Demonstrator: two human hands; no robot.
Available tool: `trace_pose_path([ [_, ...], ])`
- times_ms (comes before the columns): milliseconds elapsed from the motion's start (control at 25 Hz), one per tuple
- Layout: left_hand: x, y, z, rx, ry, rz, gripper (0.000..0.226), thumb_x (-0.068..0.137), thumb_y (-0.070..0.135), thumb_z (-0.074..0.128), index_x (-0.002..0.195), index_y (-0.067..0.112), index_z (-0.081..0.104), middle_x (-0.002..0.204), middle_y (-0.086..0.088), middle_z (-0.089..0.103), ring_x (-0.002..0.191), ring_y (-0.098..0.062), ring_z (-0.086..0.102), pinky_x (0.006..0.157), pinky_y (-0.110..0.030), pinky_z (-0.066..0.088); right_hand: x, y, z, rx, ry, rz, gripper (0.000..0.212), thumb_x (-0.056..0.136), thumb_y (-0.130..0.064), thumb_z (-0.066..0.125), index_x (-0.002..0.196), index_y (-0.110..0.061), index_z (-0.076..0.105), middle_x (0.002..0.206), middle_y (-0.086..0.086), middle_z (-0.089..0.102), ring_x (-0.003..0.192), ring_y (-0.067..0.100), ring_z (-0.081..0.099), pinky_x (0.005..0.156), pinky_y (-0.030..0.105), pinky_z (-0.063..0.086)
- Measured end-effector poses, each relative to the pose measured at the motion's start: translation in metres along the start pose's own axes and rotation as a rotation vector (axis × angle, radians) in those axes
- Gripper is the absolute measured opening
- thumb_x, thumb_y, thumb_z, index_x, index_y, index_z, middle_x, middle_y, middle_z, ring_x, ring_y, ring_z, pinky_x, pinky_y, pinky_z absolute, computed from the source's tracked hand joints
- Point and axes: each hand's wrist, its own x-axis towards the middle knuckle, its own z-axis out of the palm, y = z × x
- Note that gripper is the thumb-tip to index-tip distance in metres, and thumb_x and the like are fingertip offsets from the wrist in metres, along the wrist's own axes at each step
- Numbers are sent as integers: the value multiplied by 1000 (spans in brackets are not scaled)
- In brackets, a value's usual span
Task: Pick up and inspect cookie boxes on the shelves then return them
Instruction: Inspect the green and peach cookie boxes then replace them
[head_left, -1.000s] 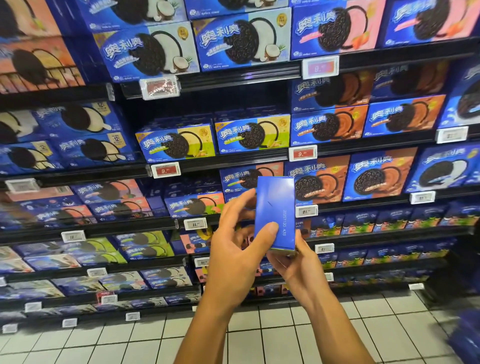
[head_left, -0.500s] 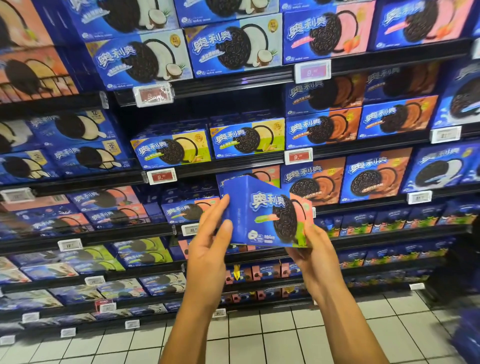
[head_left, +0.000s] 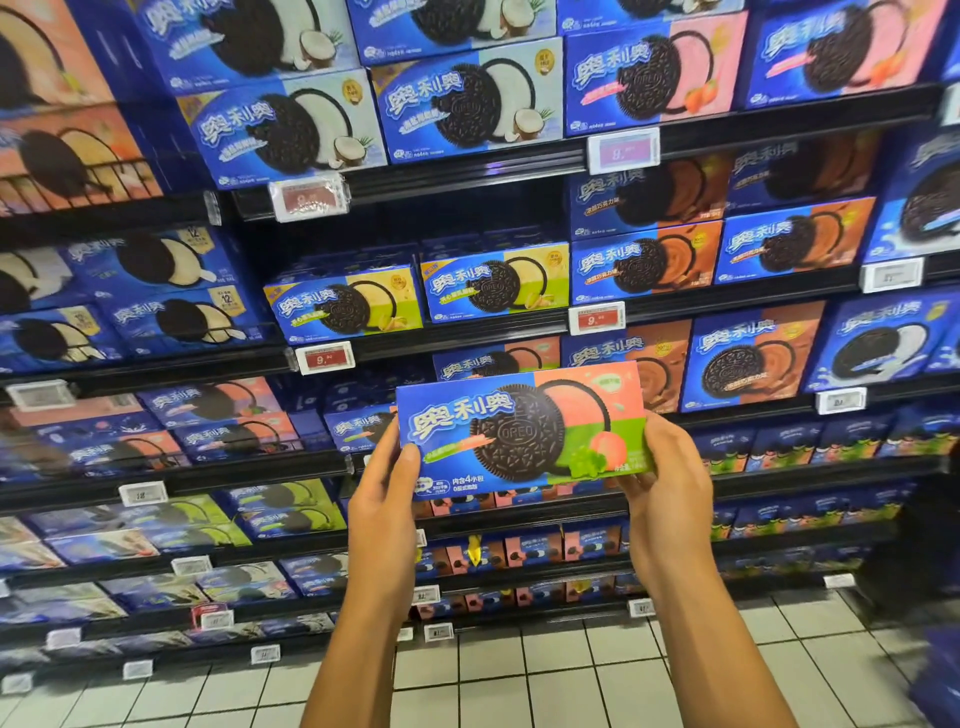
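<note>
You hold the cookie box (head_left: 522, 431) in front of the shelves (head_left: 467, 332), printed front facing you, long side level. Your left hand (head_left: 384, 512) grips its left end; your right hand (head_left: 670, 499) grips its right end. The tiled floor (head_left: 571, 670) lies below.

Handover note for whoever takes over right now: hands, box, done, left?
Left hand: gripping the left end of the cookie box.
Right hand: gripping its right end.
Box: held in the air in front of the shelves, front face toward the camera, level, touching no shelf.
Done: box picked up, front in view for inspection.
Left: finish the look, then put it back on the shelves. Its slot cannot be told from this view.
</note>
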Motion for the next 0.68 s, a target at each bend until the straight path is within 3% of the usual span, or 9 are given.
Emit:
trace_pose_path([
  [120, 8, -9, -5, 3, -13, -25, 34, 98, 34, 53, 131, 38, 59, 119, 13, 71, 106, -12, 68, 88, -36, 51, 0, -5, 0, 28, -67, 1, 15, 96, -26, 62, 110, -23, 66, 104, 3, 69, 93, 18, 63, 75, 32, 49],
  [200, 12, -16, -5, -22, 14, -77, 35, 101, 32, 49, 135, 28, 57, 117, 9, 71, 100, -9, 69, 86, -37, 52, -2, -11, 0, 42, -135, 16, 25, 87, -32, 69, 112, -27, 68, 107, 0, 71, 92, 15, 66, 76, 34, 49],
  [360, 19, -34, -3, -230, 38, -204, 29, 105, 27, 42, 125, 21, 62, 118, -1, 71, 97, -12, 68, 78, -33, 56, -5, -17, 5, 182, -276, 109, 30, 96, -23, 56, 122, -13, 67, 114, 7, 73, 97, 19, 67, 77, 34, 56],
  [440, 22, -43, 5, -348, 65, -266, 28, 105, 27, 42, 123, 19, 63, 116, -3, 72, 97, -14, 69, 77, -34, 60, -10, -21, 9, 161, -344, 112, 36, 90, -20, 59, 124, -10, 65, 121, 9, 72, 100, 18, 66, 77, 28, 57],
  [560, 26, -53, 15, -508, 87, -401, 34, 103, 30, 45, 131, 14, 58, 125, -12, 68, 104, -24, 67, 90, -43, 56, -23, -27, 20, 41, -456, 7, 38, 78, -29, 70, 115, -23, 69, 116, 3, 74, 100, 12, 69, 74, 20, 56],
  [680, 28, -61, 25, -607, 49, -516, 42, 101, 31, 46, 137, 10, 53, 129, -18, 64, 107, -30, 65, 103, -50, 46, -35, -31, 31, -44, -503, -105, 30, 74, -30, 80, 104, -34, 75, 110, -1, 75, 102, 12, 70, 78, 20, 55],
])
